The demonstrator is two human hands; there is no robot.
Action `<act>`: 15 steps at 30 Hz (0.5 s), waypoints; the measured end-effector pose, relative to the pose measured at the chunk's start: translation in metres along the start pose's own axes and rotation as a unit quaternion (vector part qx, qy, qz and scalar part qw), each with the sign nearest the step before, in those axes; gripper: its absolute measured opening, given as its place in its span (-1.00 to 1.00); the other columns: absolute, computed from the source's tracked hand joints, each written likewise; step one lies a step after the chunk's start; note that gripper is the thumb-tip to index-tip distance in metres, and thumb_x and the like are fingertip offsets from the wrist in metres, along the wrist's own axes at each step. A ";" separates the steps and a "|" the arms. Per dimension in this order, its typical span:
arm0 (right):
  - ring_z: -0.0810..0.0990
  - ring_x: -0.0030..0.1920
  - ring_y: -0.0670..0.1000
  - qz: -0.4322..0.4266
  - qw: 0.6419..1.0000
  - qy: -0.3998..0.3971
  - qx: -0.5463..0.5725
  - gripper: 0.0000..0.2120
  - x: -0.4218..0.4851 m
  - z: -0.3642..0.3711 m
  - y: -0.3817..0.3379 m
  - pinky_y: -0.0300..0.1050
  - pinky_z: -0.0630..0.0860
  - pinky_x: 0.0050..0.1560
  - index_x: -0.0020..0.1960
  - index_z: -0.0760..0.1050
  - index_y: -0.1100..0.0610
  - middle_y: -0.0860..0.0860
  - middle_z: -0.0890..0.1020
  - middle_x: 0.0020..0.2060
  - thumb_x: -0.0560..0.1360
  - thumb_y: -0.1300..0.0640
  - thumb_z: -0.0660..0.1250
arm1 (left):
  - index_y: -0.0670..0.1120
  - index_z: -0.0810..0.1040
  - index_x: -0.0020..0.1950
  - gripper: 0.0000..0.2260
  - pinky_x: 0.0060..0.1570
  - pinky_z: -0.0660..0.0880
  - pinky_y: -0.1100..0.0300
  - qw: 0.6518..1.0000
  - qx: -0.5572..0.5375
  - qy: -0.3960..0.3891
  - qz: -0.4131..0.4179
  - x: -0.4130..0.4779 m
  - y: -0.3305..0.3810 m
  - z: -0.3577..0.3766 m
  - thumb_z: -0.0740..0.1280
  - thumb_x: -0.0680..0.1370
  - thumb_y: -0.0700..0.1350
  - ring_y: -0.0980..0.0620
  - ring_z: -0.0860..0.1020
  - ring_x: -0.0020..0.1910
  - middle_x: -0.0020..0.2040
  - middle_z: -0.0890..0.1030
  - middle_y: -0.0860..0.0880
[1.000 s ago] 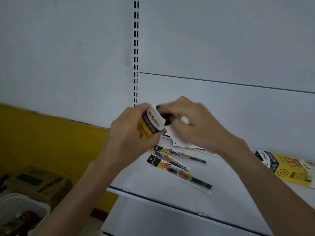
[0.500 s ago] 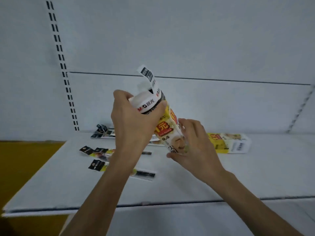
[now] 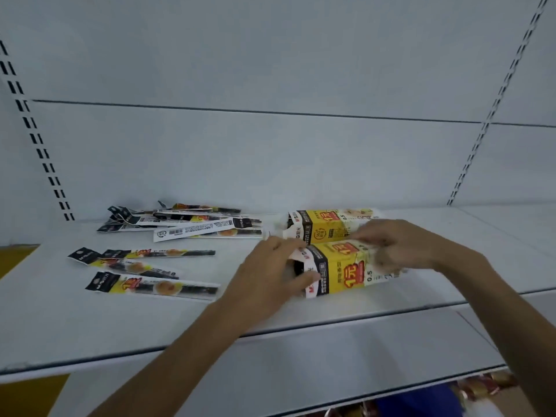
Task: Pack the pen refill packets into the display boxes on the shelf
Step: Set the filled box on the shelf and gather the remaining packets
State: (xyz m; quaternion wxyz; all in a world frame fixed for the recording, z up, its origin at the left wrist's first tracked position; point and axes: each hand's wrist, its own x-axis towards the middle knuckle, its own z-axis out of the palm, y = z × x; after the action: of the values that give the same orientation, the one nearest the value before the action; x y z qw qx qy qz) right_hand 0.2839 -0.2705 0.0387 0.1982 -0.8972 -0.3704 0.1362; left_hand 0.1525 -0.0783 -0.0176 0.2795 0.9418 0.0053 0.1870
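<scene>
Left hand [image 3: 270,275] grips the box [image 3: 346,267] at its open end — inside too dark to tell. Right hand [image 3: 403,245] lies atop it, grip blurred; label reads "0.5".

Front box [image 3: 344,266] and rear box [image 3: 325,228]: yellow, black band, red characters. Packets [image 3: 150,286] at 9 o'clock: black, yellow, red. Shelf [image 3: 90,326]: white.

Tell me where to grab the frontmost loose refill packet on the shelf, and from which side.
Probably pinch the frontmost packet across its narrow width near the middle, coming from above. It lies flat and lengthwise along the shelf, clear of the other packets, so both long edges are free for thumb and finger.
</scene>
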 end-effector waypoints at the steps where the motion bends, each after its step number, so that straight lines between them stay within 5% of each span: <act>1: 0.45 0.23 0.01 -0.004 0.997 0.047 -0.062 -0.49 0.003 0.005 0.007 -0.10 0.44 0.10 0.20 0.49 -0.10 -0.10 0.51 0.14 0.26 0.14 0.24 | 0.10 0.33 0.35 -0.54 0.23 0.29 0.12 1.000 0.022 0.016 -0.010 0.004 0.001 0.005 0.28 0.48 0.15 0.08 0.33 0.27 0.27 0.38 0.04; 4: 0.47 0.23 -0.01 -0.021 0.985 0.164 -0.041 -0.59 0.005 0.014 0.024 -0.02 0.42 0.22 0.24 0.48 -0.09 -0.08 0.51 0.24 0.44 0.22 0.28 | 0.04 0.43 0.26 -0.63 0.14 0.36 0.03 0.997 0.065 0.027 -0.021 0.025 0.001 0.006 0.22 0.51 0.15 -0.01 0.43 0.16 0.15 0.49 -0.01; 6: 0.55 0.08 -0.03 -0.045 0.976 0.210 0.043 -0.71 0.004 0.010 0.027 -0.23 0.47 0.07 0.08 0.53 -0.10 -0.04 0.60 0.13 0.48 0.24 0.28 | -0.01 0.53 0.01 -0.71 0.01 0.44 -0.01 0.999 -0.017 0.012 -0.047 0.037 -0.001 0.003 0.17 0.54 0.16 -0.06 0.53 0.01 -0.04 0.58 -0.06; 8: 0.51 0.13 0.00 -0.036 0.968 0.247 0.019 -0.77 0.009 0.006 0.029 -0.30 0.42 0.06 0.12 0.50 -0.06 0.01 0.55 0.19 0.50 0.17 0.30 | -0.04 0.50 -0.17 -0.63 -0.03 0.45 0.00 0.995 0.061 0.025 -0.069 0.045 -0.005 0.006 0.06 0.56 0.18 -0.12 0.54 -0.03 -0.13 0.58 -0.08; 11: 0.20 0.43 0.11 0.050 0.975 0.218 -0.014 -0.54 0.021 0.009 0.033 0.01 0.23 0.33 0.40 0.28 -0.07 0.07 0.24 0.44 0.53 -0.02 0.25 | -0.05 0.42 0.24 -0.52 0.21 0.30 0.01 0.975 0.188 0.094 -0.077 0.049 -0.011 0.013 0.01 0.54 0.23 -0.10 0.33 0.26 0.25 0.39 -0.09; 15: 0.44 0.18 0.09 0.093 0.964 0.234 0.083 -0.64 0.032 0.013 0.035 -0.07 0.34 0.14 0.33 0.40 0.11 0.13 0.46 0.27 0.57 0.03 0.19 | 0.03 0.15 0.44 -0.23 0.32 0.26 0.06 0.996 -0.069 -0.044 -0.047 0.040 -0.012 0.013 0.30 0.35 0.34 0.08 0.25 0.36 0.42 0.14 0.09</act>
State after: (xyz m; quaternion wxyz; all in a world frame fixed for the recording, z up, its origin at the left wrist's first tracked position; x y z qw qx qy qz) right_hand 0.3220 -0.2665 0.0081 0.3394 -0.9150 -0.2161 -0.0297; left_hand 0.1957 -0.0700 -0.0198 0.3523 0.9263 0.0240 0.1316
